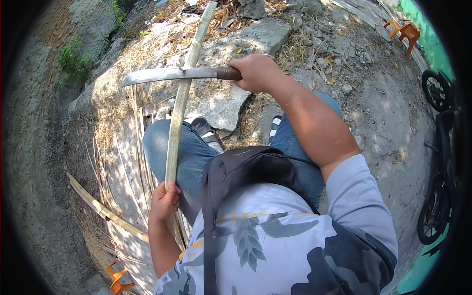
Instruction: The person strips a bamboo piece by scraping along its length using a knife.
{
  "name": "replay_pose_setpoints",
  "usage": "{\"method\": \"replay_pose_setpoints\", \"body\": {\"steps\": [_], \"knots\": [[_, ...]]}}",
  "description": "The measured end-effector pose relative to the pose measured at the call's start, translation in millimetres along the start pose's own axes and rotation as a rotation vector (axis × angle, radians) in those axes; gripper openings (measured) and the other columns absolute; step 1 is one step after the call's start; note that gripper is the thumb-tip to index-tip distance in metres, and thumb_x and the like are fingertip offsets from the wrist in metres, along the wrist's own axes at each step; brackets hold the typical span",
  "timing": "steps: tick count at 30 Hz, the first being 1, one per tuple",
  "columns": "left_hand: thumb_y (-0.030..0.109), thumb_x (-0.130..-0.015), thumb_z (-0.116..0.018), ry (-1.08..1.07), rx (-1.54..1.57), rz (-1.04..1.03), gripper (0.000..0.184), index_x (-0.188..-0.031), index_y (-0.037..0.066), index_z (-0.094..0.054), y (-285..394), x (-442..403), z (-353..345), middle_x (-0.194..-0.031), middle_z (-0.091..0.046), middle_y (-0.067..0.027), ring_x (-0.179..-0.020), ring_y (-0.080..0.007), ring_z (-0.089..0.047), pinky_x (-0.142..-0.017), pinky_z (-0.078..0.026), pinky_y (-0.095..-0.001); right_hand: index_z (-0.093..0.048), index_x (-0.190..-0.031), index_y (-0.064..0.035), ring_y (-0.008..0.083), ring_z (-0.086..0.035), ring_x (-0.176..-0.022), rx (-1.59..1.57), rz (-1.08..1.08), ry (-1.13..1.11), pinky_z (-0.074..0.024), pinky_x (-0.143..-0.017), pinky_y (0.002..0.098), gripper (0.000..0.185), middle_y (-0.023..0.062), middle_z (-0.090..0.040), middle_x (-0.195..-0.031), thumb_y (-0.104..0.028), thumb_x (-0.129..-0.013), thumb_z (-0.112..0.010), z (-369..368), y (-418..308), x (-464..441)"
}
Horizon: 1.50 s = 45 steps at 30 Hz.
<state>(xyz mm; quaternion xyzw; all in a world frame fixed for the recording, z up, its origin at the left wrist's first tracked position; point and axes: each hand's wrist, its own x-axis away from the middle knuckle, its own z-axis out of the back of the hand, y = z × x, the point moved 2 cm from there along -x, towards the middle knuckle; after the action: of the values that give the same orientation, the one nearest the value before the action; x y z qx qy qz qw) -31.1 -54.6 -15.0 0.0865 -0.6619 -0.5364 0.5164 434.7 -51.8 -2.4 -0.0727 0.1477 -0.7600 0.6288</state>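
My right hand (pixel 258 72) is wrapped round the dark handle of a machete (pixel 162 74), whose long, slightly curved blade points left. The blade lies across a pale green split bamboo strip (pixel 178 113), and a small curl stands up where the two meet. My left hand (pixel 165 200) pinches the near end of the strip, beside my left knee. From there the strip runs up past the knee, its far end over the rubble. Whether that far end rests on the concrete slab (pixel 221 105) I cannot tell.
Several thin bamboo strips (pixel 141 147) lie on the ground to my left, near a thicker bamboo piece (pixel 105 211). A black bag (pixel 246 169) sits at my waist. Orange chairs (pixel 409 35) and a motorbike (pixel 440 142) stand at the right. Another orange chair (pixel 118 280) is lower left.
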Motion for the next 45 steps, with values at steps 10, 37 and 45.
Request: {"method": "replay_pose_setpoints", "body": {"steps": [10, 37, 45], "knots": [[0.043, -0.110, -0.059, -0.028, -0.025, -0.057, 0.039, -0.093, 0.008, -0.063, 0.0, 5.3, -5.0, -0.063, -0.049, 0.0057, -0.053, -0.0063, -0.042, -0.050, -0.032, -0.0257, -0.070, -0.100, -0.0151, 0.0382, -0.072, -0.087, -0.062, 0.165, 0.074, -0.0556, -0.076, 0.0532, 0.026, 0.0133, -0.073, -0.087, -0.033, -0.084, -0.079, 11.9, -5.8, -0.2], [0.042, -0.110, -0.059, -0.029, -0.019, -0.069, 0.042, -0.092, 0.003, -0.060, -7.1, 0.4, 1.2, -0.058, -0.047, 0.0008, -0.046, -0.0099, -0.041, -0.045, -0.036, -0.0276, -0.071, -0.108, -0.0066, 0.0313, -0.068, -0.078, -0.458, 0.089, -0.316, -0.0520, -0.073, 0.0434, 0.042, 0.0139, -0.072, -0.086, -0.041, -0.088, -0.081, 0.9, -7.7, -1.2], [0.043, -0.109, -0.060, -0.035, -0.057, -0.042, 0.042, -0.093, 0.004, -0.059, -0.7, 1.5, 2.0, -0.059, -0.046, 0.0018, -0.047, -0.0093, -0.041, -0.045, -0.035, -0.0273, -0.068, -0.092, -0.0183, 0.0332, -0.072, -0.082, 0.092, 0.402, 0.057, -0.0557, -0.082, 0.0446, 0.022, 0.0069, -0.073, -0.080, -0.028, -0.076, -0.081, 4.4, -26.7, 5.0]]}}
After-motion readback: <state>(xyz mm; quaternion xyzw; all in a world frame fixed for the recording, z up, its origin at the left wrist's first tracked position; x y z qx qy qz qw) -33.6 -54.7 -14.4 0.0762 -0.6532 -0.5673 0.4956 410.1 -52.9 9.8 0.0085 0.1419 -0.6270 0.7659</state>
